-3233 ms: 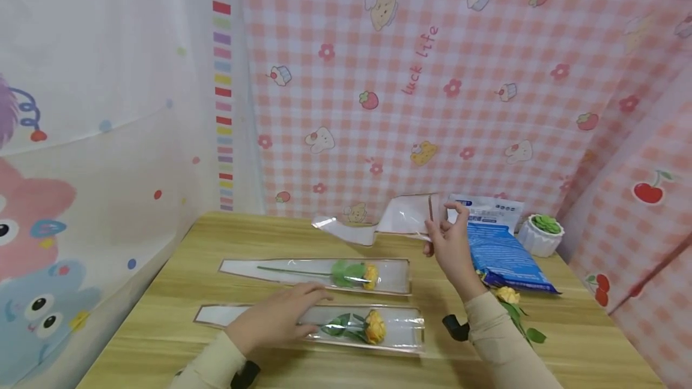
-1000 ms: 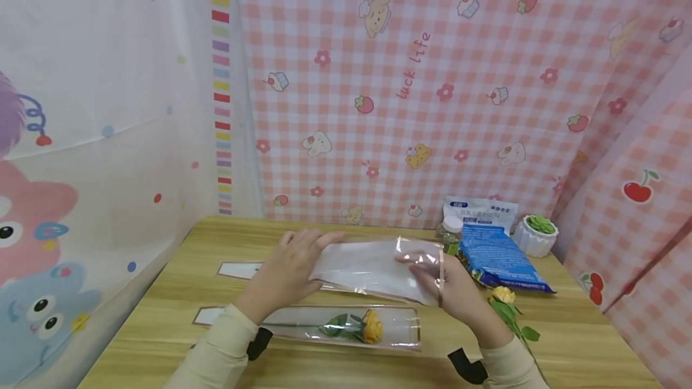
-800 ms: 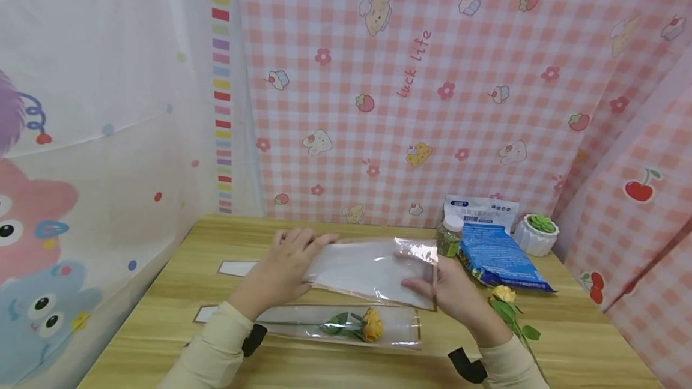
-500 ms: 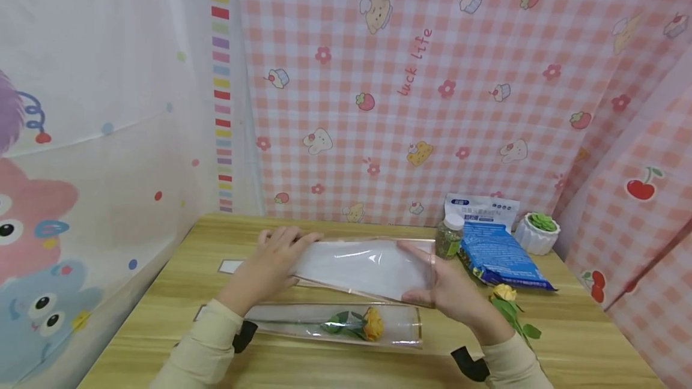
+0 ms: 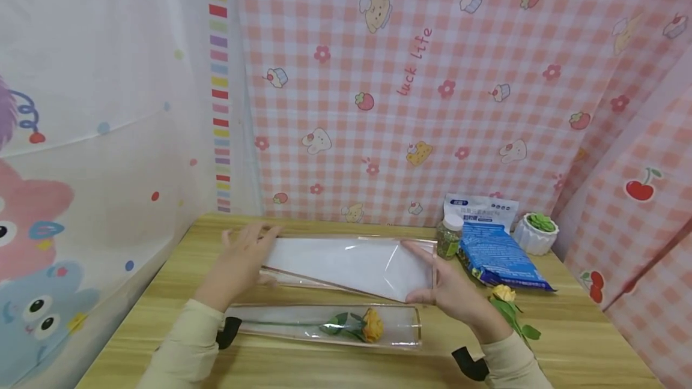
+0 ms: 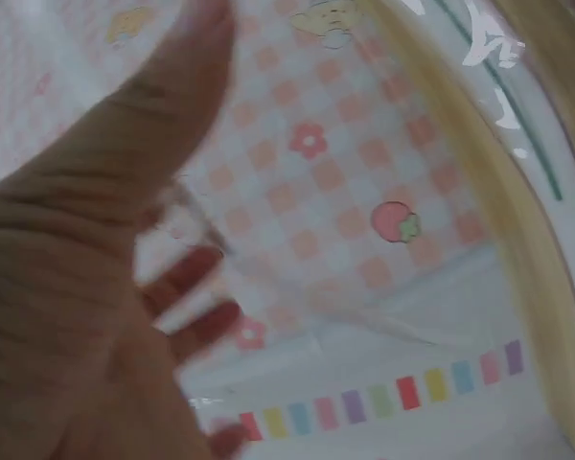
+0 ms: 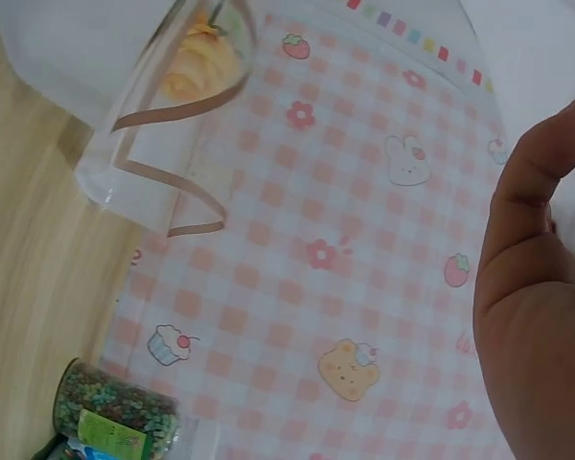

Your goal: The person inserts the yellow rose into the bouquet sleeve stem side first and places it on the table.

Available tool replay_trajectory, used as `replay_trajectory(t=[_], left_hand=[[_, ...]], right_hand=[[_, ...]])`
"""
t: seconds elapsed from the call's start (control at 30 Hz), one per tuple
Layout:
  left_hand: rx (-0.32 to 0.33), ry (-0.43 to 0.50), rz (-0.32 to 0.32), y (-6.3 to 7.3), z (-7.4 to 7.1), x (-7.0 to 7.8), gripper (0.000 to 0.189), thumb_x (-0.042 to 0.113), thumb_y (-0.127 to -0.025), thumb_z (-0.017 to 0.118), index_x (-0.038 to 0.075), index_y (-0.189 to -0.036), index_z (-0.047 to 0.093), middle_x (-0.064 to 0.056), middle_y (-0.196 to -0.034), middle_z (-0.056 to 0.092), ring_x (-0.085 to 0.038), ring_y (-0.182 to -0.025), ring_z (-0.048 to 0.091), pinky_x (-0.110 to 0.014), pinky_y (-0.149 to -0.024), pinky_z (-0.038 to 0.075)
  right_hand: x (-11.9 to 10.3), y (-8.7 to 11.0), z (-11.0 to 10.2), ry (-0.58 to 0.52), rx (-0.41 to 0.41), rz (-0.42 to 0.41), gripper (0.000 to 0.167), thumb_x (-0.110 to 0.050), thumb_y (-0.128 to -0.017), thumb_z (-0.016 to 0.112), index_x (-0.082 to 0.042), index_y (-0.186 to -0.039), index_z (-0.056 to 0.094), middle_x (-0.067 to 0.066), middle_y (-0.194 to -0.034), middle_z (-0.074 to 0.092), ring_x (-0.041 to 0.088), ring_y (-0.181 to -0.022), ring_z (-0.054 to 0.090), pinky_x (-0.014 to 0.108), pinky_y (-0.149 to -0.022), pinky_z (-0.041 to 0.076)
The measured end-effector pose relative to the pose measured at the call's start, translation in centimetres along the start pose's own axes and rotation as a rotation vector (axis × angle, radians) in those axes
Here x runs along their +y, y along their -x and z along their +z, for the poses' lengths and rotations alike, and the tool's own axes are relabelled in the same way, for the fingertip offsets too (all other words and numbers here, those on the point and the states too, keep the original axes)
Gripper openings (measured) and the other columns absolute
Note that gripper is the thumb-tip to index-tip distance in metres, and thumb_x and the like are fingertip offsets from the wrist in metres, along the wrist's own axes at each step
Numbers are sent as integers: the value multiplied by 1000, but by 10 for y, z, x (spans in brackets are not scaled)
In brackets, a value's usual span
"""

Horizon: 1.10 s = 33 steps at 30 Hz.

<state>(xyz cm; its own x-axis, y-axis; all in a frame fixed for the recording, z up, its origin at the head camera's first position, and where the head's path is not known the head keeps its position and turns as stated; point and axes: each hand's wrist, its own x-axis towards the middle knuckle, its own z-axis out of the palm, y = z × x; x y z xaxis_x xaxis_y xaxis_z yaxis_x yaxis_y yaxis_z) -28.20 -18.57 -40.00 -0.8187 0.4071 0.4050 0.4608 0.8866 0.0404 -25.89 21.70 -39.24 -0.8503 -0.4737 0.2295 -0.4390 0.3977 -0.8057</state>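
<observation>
The long wrapper point(image 5: 346, 263) – clear-fronted, white inside, with a thin brown edge – stretches between the two hands above the far part of the wooden table point(image 5: 324, 371). Its wide end lies toward the right, its narrower end toward the left, and its outline overlaps another wrapper point(image 5: 308, 280) behind it, of which a strip shows along the lower edge.

The right hand point(image 5: 451, 293) is at the wide end, finger and thumb set well apart across it. In the right wrist view the thumb bends beside the white sheet; the other fingers are hidden, so whether they pinch it cannot be told. The left hand point(image 5: 238, 266) is spread at the narrow end, its fingers loose and apart with nothing gripped between them; whether they touch the wrapper is unclear. The left wrist view is blurred.

Nearer the person, a third wrapper point(image 5: 401, 324) lies flat with a yellow rose point(image 5: 372, 325) inside, its stem pointing left. A loose rose point(image 5: 504, 294) lies by the right forearm. Behind it are a blue packet point(image 5: 503, 254), a small jar point(image 5: 449, 238) with a white lid – just beside the wide end – and a potted plant point(image 5: 536, 236). A pink checked curtain point(image 5: 411, 47) hangs behind the table.
</observation>
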Motion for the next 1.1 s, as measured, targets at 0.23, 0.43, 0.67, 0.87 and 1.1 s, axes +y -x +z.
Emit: replay_trajectory(t=[0.23, 0.43, 0.67, 0.87, 1.1], left_hand=[[26, 26, 104, -7, -12, 40, 139, 60, -45, 87, 16, -160, 23, -18, -158, 28, -37, -145, 27, -73, -102, 33], [88, 88, 326, -20, -5, 95, 143, 67, -44, 80, 16, -162, 14, -18, -157, 29, -36, -144, 30, -64, -106, 35], [12, 106, 342, -24, 5, 122, 132, 45, -62, 94, 22, -162, 11, -7, -150, 41, -24, -138, 40, -53, -104, 41], [-6, 101, 326, -23, 8, 124, 128, 30, -65, 96, 21, -162, 12, -5, -141, 49, -22, -131, 48, -48, -103, 44], [-2, 69, 343, -24, 11, 124, 123, 29, -64, 96, 16, -160, 21, -7, -141, 46, -23, -130, 44, -46, -101, 44]], right_hand=[[3, -4, 7, -12, -4, -4, 94, -22, -77, 83, -8, -157, 36, 27, -159, 31, 35, -109, 62, 30, -86, 54], [1, -6, 21, -152, -58, -15, 95, -15, -78, 85, -6, -157, 35, 34, -146, 38, 39, -109, 58, 36, -81, 58], [-2, -2, 24, -127, -75, -95, 91, -14, -79, 85, -8, -156, 37, 31, -140, 44, 40, -107, 60, 37, -75, 60], [-1, 2, 20, -133, -98, -98, 73, -10, -88, 78, -8, -152, 45, 27, -143, 45, 30, -100, 64, 39, -71, 61], [3, 5, 21, 28, -104, -159, 36, -15, -96, 69, -12, -133, 67, 21, -140, 56, 24, -107, 62, 34, -74, 58]])
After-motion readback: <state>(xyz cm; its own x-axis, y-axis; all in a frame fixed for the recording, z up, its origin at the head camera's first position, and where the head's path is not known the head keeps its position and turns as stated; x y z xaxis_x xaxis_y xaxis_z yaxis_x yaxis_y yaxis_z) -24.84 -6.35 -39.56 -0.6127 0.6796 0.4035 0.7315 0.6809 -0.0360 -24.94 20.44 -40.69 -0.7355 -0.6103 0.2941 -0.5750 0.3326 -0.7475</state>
